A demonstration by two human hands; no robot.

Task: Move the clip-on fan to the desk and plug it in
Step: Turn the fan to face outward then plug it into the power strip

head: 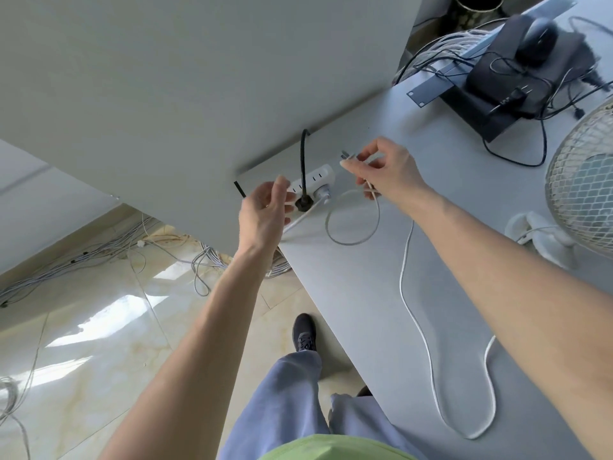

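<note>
The white clip-on fan (583, 190) stands on the grey desk (365, 293) at the right edge, its clip base (544, 237) beside it. Its white cable (414, 313) snakes across the desk and loops up into my right hand (384, 171), which pinches the plug end (346, 156) just right of the white power strip (313, 182). A black plug (302, 202) and a white adapter sit in the strip. My left hand (265, 210) hovers at the strip's left end, fingers curled and apart, holding nothing.
A black box with a mouse (537, 38) on it and tangled black cables lies at the desk's far right. A grey partition wall (199, 78) rises behind the strip. Cable bundles (99, 250) trail over the tiled floor on the left. My shoe (303, 332) stands by the desk edge.
</note>
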